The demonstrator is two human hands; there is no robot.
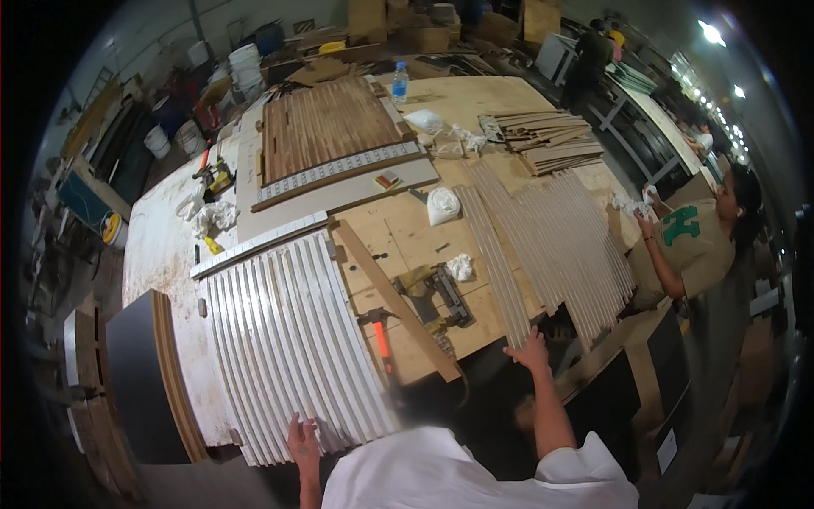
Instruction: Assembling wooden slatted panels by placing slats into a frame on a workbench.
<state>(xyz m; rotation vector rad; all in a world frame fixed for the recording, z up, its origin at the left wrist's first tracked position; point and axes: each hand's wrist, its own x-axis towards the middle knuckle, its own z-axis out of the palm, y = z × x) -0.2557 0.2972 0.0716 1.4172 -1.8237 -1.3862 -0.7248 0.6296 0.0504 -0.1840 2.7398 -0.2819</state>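
Spread over the left half of the bench is a panel of white, glossy parallel slats (284,331). Beside its near edge is my left hand (303,437), fingers apart and holding nothing. My right hand (530,349) grips the near end of a narrow group of grey-brown strips (496,259), thumb on one side and fingers on the other. Right of these lies a wider sheet of similar strips (572,246), its near ends uneven. Between the two panels are a nail gun (437,297), a hammer with an orange handle (382,343) and a long wooden batten (394,297).
A brown slatted panel (331,127) lies at the far side, near a water bottle (399,83). Loose strips (551,136) are piled at the back right. A co-worker (695,237) stands at the right edge, holding white cloth. Dark boards (148,377) lean at the left.
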